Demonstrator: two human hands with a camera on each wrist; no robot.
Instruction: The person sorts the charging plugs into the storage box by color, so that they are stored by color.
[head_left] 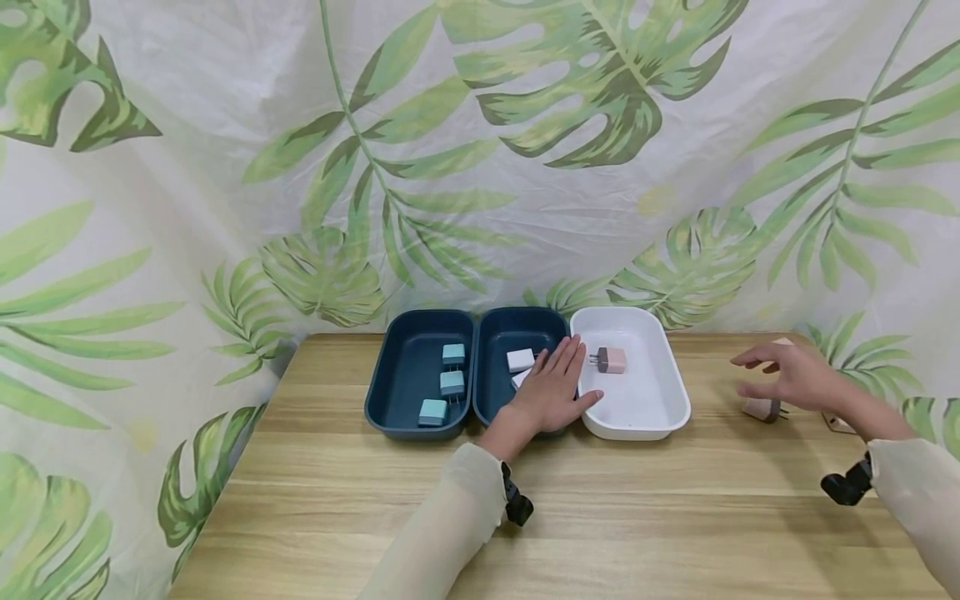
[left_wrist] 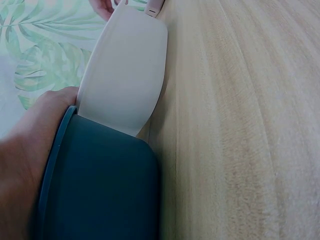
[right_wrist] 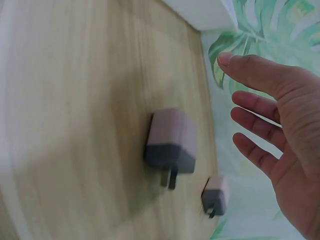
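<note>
My left hand (head_left: 549, 387) lies with fingers extended across the middle dark blue tray (head_left: 491, 333) and its neighbouring rim of the white tray (head_left: 660, 367). White plug chargers (head_left: 520, 360) sit in the middle tray, partly covered by that hand. One pink charger (head_left: 613, 360) with grey prong end lies inside the white tray. To the right, my right hand (head_left: 802, 379) hovers with thumb and fingers apart, holding nothing. Below it on the table is another pink charger (right_wrist: 172, 132). A second pink charger (right_wrist: 217, 190) stands farther back in the right wrist view.
At the left, a dark blue tray (head_left: 401, 375) holds three light blue chargers (head_left: 452, 383). One more pale pink object (head_left: 838, 423) lies on the wooden table (head_left: 600, 517), partly behind the right forearm. Leaf-patterned cloth (head_left: 420, 167) hangs behind the table.
</note>
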